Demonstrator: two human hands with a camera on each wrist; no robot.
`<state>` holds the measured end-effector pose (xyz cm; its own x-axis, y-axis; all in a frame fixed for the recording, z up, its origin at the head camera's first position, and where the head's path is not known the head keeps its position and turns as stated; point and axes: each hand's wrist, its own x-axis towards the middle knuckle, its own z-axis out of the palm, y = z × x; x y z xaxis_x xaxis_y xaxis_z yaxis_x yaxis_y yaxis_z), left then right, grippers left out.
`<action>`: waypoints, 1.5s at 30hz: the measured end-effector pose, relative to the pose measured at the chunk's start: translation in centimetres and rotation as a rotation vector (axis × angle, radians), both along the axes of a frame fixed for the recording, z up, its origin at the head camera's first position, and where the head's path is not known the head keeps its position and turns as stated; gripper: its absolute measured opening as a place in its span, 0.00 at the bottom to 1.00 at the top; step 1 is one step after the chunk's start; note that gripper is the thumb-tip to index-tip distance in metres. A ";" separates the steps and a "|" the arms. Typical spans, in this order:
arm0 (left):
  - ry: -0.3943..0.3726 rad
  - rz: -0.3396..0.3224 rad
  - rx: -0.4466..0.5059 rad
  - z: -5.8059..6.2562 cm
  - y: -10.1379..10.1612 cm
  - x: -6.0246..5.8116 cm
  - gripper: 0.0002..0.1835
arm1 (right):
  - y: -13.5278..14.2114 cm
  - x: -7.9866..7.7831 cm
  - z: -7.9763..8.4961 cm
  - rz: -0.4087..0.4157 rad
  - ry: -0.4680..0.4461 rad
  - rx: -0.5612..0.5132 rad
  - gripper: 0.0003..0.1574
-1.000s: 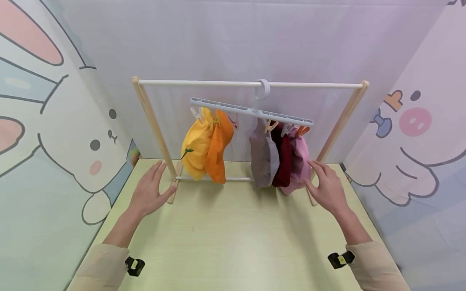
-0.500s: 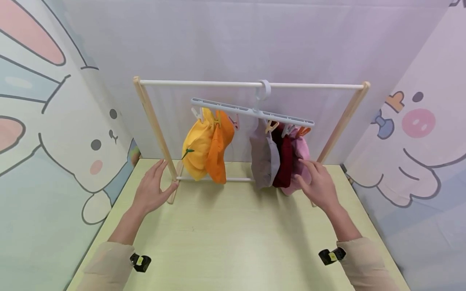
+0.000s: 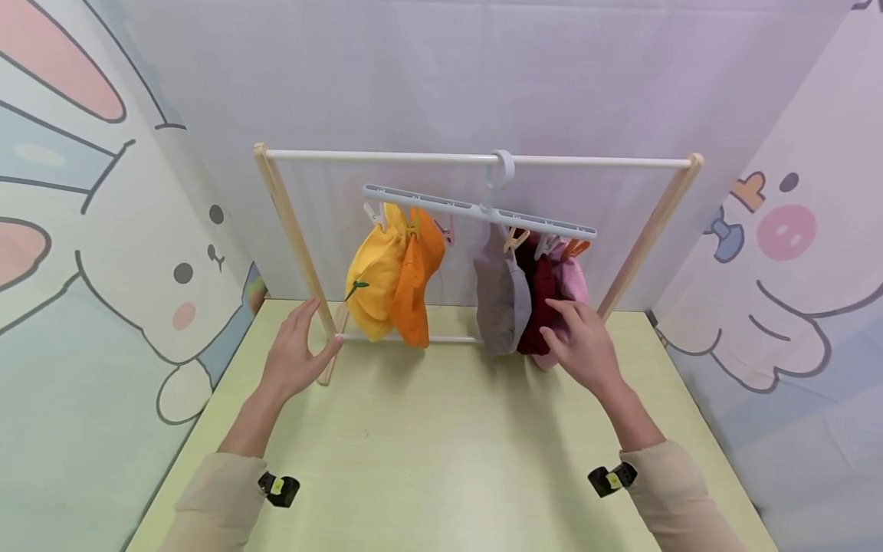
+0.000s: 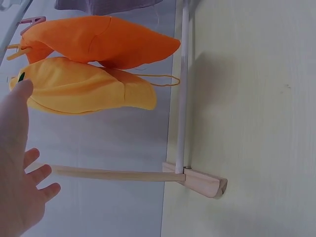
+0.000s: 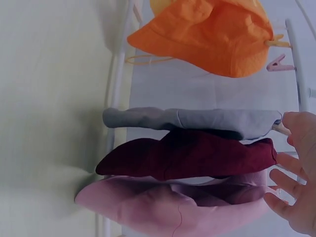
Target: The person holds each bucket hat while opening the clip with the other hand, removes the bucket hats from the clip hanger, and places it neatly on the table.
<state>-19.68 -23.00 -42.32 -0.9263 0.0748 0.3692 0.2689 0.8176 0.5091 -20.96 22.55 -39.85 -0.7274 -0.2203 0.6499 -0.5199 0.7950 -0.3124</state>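
A pale blue clip hanger hangs tilted from the white rail, lower on its right. From its clips hang a yellow hat with a green sprout, an orange hat, a grey hat, a dark red hat and a pink hat. My right hand, fingers spread and holding nothing, is in front of the dark red and pink hats and overlaps them in the head view. My left hand stays beside the rack's left leg, fingers relaxed and apart, left of the yellow hat.
The wooden rack with its white top rail stands at the back of a pale wood table. A pink clip hangs with no hat. Cartoon-printed cloth walls close in both sides and the back.
My right hand has moved left from the rack's right leg to in front of the pink and dark red hats. My left hand has shifted slightly right. The hats hang as before.
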 end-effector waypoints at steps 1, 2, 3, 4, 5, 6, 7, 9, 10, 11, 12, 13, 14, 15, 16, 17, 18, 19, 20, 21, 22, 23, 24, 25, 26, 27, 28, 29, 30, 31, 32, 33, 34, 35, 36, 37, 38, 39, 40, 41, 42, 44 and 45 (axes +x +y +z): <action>-0.004 0.002 0.005 0.0 0.0 0.0 0.42 | -0.1 -0.1 0.0 0.002 0.003 0.000 0.28; -0.008 0.003 0.012 0.1 0.1 -0.1 0.42 | -0.3 -0.1 0.0 0.004 0.006 -0.001 0.28; -0.011 0.004 0.016 0.1 0.2 -0.1 0.42 | -0.4 -0.1 0.0 0.006 0.010 -0.002 0.27; -0.011 0.002 0.024 0.1 0.2 -0.2 0.42 | -0.6 -0.2 0.1 0.010 0.015 -0.004 0.27; -0.010 0.001 0.033 0.1 0.3 -0.3 0.42 | -0.7 -0.2 0.1 0.016 0.021 -0.007 0.27; -0.007 -0.001 0.041 0.1 0.3 -0.3 0.42 | -0.8 -0.2 0.1 0.020 0.030 -0.010 0.27; -0.005 -0.002 0.049 0.1 0.4 -0.4 0.41 | -1.0 -0.3 0.1 0.026 0.039 -0.015 0.27; 0.008 -0.005 0.064 0.1 0.4 -0.5 0.41 | -1.3 -0.4 0.1 0.038 0.054 -0.026 0.26; 0.011 -0.003 0.072 0.1 0.5 -0.6 0.40 | -1.4 -0.5 0.1 0.044 0.063 -0.031 0.26; 0.014 -0.002 0.077 0.1 0.5 -0.7 0.40 | -1.6 -0.6 0.1 0.051 0.070 -0.036 0.26; 0.014 -0.001 0.082 0.2 0.5 -0.7 0.40 | -1.7 -0.6 0.1 0.057 0.080 -0.042 0.25; 0.011 0.002 0.087 0.2 0.6 -0.8 0.40 | -1.9 -0.7 0.0 0.065 0.089 -0.046 0.25; 0.009 0.004 0.091 0.3 0.6 -0.9 0.40 | -2.1 -0.8 0.0 0.070 0.098 -0.047 0.24; 0.004 0.007 0.096 0.4 0.7 -0.9 0.40 | -2.3 -0.9 0.0 0.073 0.108 -0.046 0.24; 0.000 0.008 0.101 0.4 0.7 -1.0 0.40 | -2.4 -1.0 0.0 0.076 0.116 -0.046 0.24; 0.003 0.007 0.106 0.5 0.8 -1.1 0.40 | -2.6 -1.1 0.0 0.078 0.119 -0.047 0.23; 0.004 0.005 0.114 0.5 0.9 -1.2 0.40 | -2.7 -1.1 0.0 0.079 0.120 -0.048 0.23; 0.007 0.005 0.122 0.4 0.9 -1.3 0.40 | -2.9 -1.2 0.0 0.073 0.118 -0.044 0.23; 0.014 0.003 0.132 0.4 1.0 -1.4 0.40 | -3.0 -1.2 0.1 0.067 0.112 -0.043 0.23; 0.020 0.002 0.142 0.3 1.1 -1.6 0.40 | -3.2 -1.2 0.2 0.059 0.104 -0.043 0.23; 0.025 -0.002 0.152 0.2 1.2 -1.7 0.39 | -3.4 -1.1 0.3 0.050 0.093 -0.045 0.23; 0.028 -0.003 0.163 0.2 1.3 -1.8 0.39 | -3.6 -1.1 0.4 0.040 0.084 -0.044 0.23; 0.027 -0.004 0.174 0.1 1.4 -1.9 0.39 | -3.7 -1.1 0.5 0.033 0.075 -0.048 0.23; 0.027 -0.002 0.185 0.0 1.5 -2.0 0.39 | -3.9 -1.1 0.6 0.025 0.067 -0.048 0.23; 0.024 -0.003 0.194 0.0 1.6 -2.1 0.38 | -4.1 -1.1 0.7 0.023 0.058 -0.052 0.23; 0.017 0.000 0.203 -0.1 1.7 -2.1 0.38 | -4.3 -1.2 0.7 0.024 0.052 -0.054 0.23; 0.014 0.000 0.210 -0.2 1.8 -2.2 0.38 | -4.5 -1.2 0.8 0.029 0.047 -0.057 0.23; 0.011 0.004 0.215 -0.2 1.9 -2.3 0.38 | -4.7 -1.3 0.9 0.037 0.045 -0.060 0.23; 0.008 0.005 0.220 -0.3 1.9 -2.4 0.38 | -4.8 -1.4 0.9 0.046 0.043 -0.064 0.23; 0.007 0.006 0.226 -0.3 2.0 -2.4 0.38 | -5.0 -1.5 0.9 0.052 0.046 -0.063 0.23; 0.004 0.008 0.230 -0.3 2.0 -2.5 0.38 | -5.2 -1.5 0.9 0.062 0.048 -0.066 0.23; 0.004 0.012 0.233 -0.4 2.0 -2.5 0.38 | -5.3 -1.6 1.0 0.072 0.051 -0.068 0.22; 0.004 0.011 0.234 -0.4 2.1 -2.6 0.38 | -5.5 -1.8 1.0 0.078 0.058 -0.071 0.22; 0.002 0.015 0.237 -0.4 2.1 -2.7 0.38 | -5.7 -1.8 1.0 0.084 0.061 -0.074 0.22; 0.000 0.018 0.239 -0.4 2.1 -2.8 0.38 | -5.8 -1.9 1.0 0.088 0.064 -0.077 0.22; -0.002 0.024 0.239 -0.4 2.2 -2.9 0.38 | -6.0 -2.0 1.1 0.095 0.065 -0.081 0.22; -0.005 0.029 0.239 -0.4 2.2 -3.0 0.38 | -6.2 -2.1 1.1 0.100 0.065 -0.084 0.22; -0.006 0.030 0.237 -0.3 2.3 -3.1 0.38 | -6.3 -2.2 1.1 0.102 0.066 -0.083 0.22; -0.005 0.029 0.238 -0.3 2.4 -3.2 0.38 | -6.5 -2.3 1.2 0.105 0.066 -0.084 0.22; -0.005 0.031 0.236 -0.2 2.4 -3.4 0.39 | -6.7 -2.4 1.3 0.108 0.061 -0.085 0.22; -0.002 0.030 0.237 -0.1 2.5 -3.5 0.39 | -6.8 -2.5 1.3 0.111 0.060 -0.084 0.22; 0.007 0.025 0.237 0.0 2.6 -3.7 0.39 | -7.1 -2.8 1.5 0.115 0.060 -0.081 0.22; 0.012 0.024 0.236 0.1 2.7 -3.8 0.39 | -7.3 -2.9 1.6 0.116 0.060 -0.081 0.22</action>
<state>-23.47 -20.34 -42.18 -0.9223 -0.0365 0.3847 0.2582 0.6824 0.6838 -23.83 15.26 -38.30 -0.6596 -0.2457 0.7103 -0.6266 0.7016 -0.3392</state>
